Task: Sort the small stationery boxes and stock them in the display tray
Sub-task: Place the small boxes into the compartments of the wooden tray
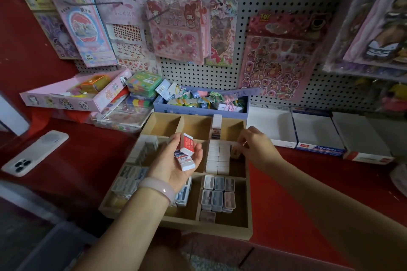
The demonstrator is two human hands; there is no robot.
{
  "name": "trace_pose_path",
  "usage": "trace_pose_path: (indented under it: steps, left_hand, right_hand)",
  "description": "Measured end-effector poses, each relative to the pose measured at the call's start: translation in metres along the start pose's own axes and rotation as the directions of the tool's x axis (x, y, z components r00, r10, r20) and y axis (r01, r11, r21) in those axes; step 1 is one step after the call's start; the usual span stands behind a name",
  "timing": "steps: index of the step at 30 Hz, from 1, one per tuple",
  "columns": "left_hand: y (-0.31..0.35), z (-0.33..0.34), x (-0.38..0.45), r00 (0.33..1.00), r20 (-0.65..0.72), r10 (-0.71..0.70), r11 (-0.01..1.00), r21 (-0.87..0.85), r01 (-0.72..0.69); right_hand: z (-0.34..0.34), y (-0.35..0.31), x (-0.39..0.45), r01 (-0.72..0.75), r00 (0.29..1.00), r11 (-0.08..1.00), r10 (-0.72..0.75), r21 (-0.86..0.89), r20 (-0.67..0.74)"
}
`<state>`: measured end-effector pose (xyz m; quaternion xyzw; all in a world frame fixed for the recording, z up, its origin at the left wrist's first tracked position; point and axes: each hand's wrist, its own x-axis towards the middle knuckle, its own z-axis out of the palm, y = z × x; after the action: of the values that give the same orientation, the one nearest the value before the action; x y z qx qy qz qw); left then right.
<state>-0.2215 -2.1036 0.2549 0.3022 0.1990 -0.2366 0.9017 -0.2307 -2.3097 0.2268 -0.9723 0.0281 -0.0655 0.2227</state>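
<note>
Left-hand grip cups two small red-and-white and blue-and-white stationery boxes over the compartmented wooden display tray. Right hand pinches a box at the white row; we'd seat it flush, labels aligned.

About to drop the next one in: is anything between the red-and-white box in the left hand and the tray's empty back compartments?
Nothing visible: the red-and-white box in the left hand hovers over the wooden tray, its back-left compartments open.
</note>
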Motion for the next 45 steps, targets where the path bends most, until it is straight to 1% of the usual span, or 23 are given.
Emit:
trace_pose_path:
  steps: [7, 11, 13, 14, 15, 17, 18, 20, 23, 25, 27, 28, 29, 30, 31, 32, 33, 34, 36, 43, 45]
  left_hand:
    - [0.008, -0.008, -0.005, 0.999, 0.036, -0.003, 1.0, -0.002, 0.003]
    - [0.013, -0.019, -0.008, 0.999, 0.044, 0.031, 0.998, 0.053, -0.033]
    - [0.016, -0.025, -0.011, 0.998, 0.045, 0.037, 0.995, 0.087, -0.041]
    - [0.016, -0.026, -0.012, 0.998, 0.054, 0.041, 0.994, 0.098, -0.047]
    - [0.016, -0.027, -0.014, 0.997, 0.065, 0.048, 0.993, 0.108, -0.055]
    - [0.015, -0.027, -0.017, 0.994, 0.089, 0.063, 0.989, 0.131, -0.075]
    - [0.015, -0.027, -0.018, 0.993, 0.093, 0.073, 0.985, 0.147, -0.086]
    - [0.017, -0.029, -0.02, 0.991, 0.091, 0.095, 0.978, 0.177, -0.11]
    - [0.022, -0.036, -0.018, 0.99, 0.074, 0.122, 0.97, 0.202, -0.134]
    - [0.026, -0.042, -0.017, 0.991, 0.054, 0.125, 0.967, 0.216, -0.134]
    - [0.03, -0.046, -0.015, 0.99, 0.033, 0.138, 0.968, 0.206, -0.142]
    - [0.033, -0.049, -0.014, 0.987, 0.015, 0.157, 0.966, 0.204, -0.157]
    - [0.036, -0.051, -0.013, 0.985, -0.002, 0.173, 0.964, 0.208, -0.169]
    - [0.039, -0.054, -0.013, 0.984, -0.013, 0.179, 0.962, 0.21, -0.172]
    - [0.043, -0.056, -0.013, 0.984, -0.019, 0.177, 0.963, 0.209, -0.17]
    - [0.046, -0.058, -0.012, 0.985, -0.018, 0.172, 0.965, 0.204, -0.165]
    - [0.049, -0.061, -0.011, 0.986, -0.014, 0.168, 0.965, 0.204, -0.161]
    - [0.05, -0.062, -0.011, 0.986, -0.008, 0.164, 0.966, 0.206, -0.159]
    - [0.052, -0.065, -0.01, 0.987, -0.002, 0.158, 0.965, 0.212, -0.154]
    - [0.053, -0.067, -0.01, 0.993, 0.019, 0.116, 0.97, 0.212, -0.118]
    - [0.052, -0.066, -0.01, 0.995, 0.017, 0.1, 0.97, 0.222, -0.102]
  right_hand:
    - [0.016, -0.007, 0.001, 0.092, 0.996, 0.965, -0.086, -0.244, 0.035]
    - [0.011, -0.012, 0.005, 0.08, 0.996, 0.959, -0.064, -0.271, 0.069]
    - [0.002, -0.021, 0.01, 0.099, 0.995, 0.955, -0.09, -0.28, 0.047]
    - [-0.001, -0.03, 0.013, 0.134, 0.991, 0.963, -0.13, -0.235, 0.034]
    - [-0.002, -0.041, 0.014, 0.181, 0.983, 0.973, -0.177, -0.143, 0.036]
    - [-0.001, -0.071, 0.014, 0.244, 0.96, 0.965, -0.255, 0.098, 0.119]
    - [0.001, -0.086, 0.013, 0.229, 0.946, 0.953, -0.265, 0.197, 0.186]
    - [0.007, -0.106, 0.012, 0.162, 0.927, 0.937, -0.252, 0.311, 0.277]
    - [0.01, -0.116, 0.014, 0.051, 0.918, 0.907, -0.207, 0.417, 0.339]
    - [0.009, -0.117, 0.016, -0.041, 0.916, 0.827, -0.194, 0.56, 0.352]
    - [0.007, -0.114, 0.021, -0.116, 0.952, 0.712, -0.12, 0.693, 0.282]
    - [0.007, -0.111, 0.026, -0.123, 0.971, 0.715, -0.056, 0.688, 0.231]
    - [0.007, -0.107, 0.031, -0.103, 0.985, 0.792, -0.002, 0.601, 0.171]
    - [0.008, -0.103, 0.035, -0.057, 0.993, 0.902, 0.006, 0.427, 0.119]
    - [0.012, -0.098, 0.039, -0.005, 0.995, 0.972, -0.019, 0.233, 0.102]
    - [0.017, -0.097, 0.041, 0.035, 0.991, 0.994, -0.047, 0.099, 0.122]
    - [0.023, -0.096, 0.042, 0.053, 0.985, 0.998, -0.057, 0.025, 0.163]
    - [0.03, -0.097, 0.041, 0.058, 0.978, 0.998, -0.055, -0.011, 0.199]
    - [0.043, -0.101, 0.04, 0.06, 0.974, 0.996, -0.043, -0.071, 0.223]
    - [0.063, -0.106, 0.04, 0.061, 0.981, 0.992, -0.039, -0.112, 0.191]
    - [0.063, -0.106, 0.04, 0.062, 0.978, 0.991, -0.036, -0.122, 0.204]
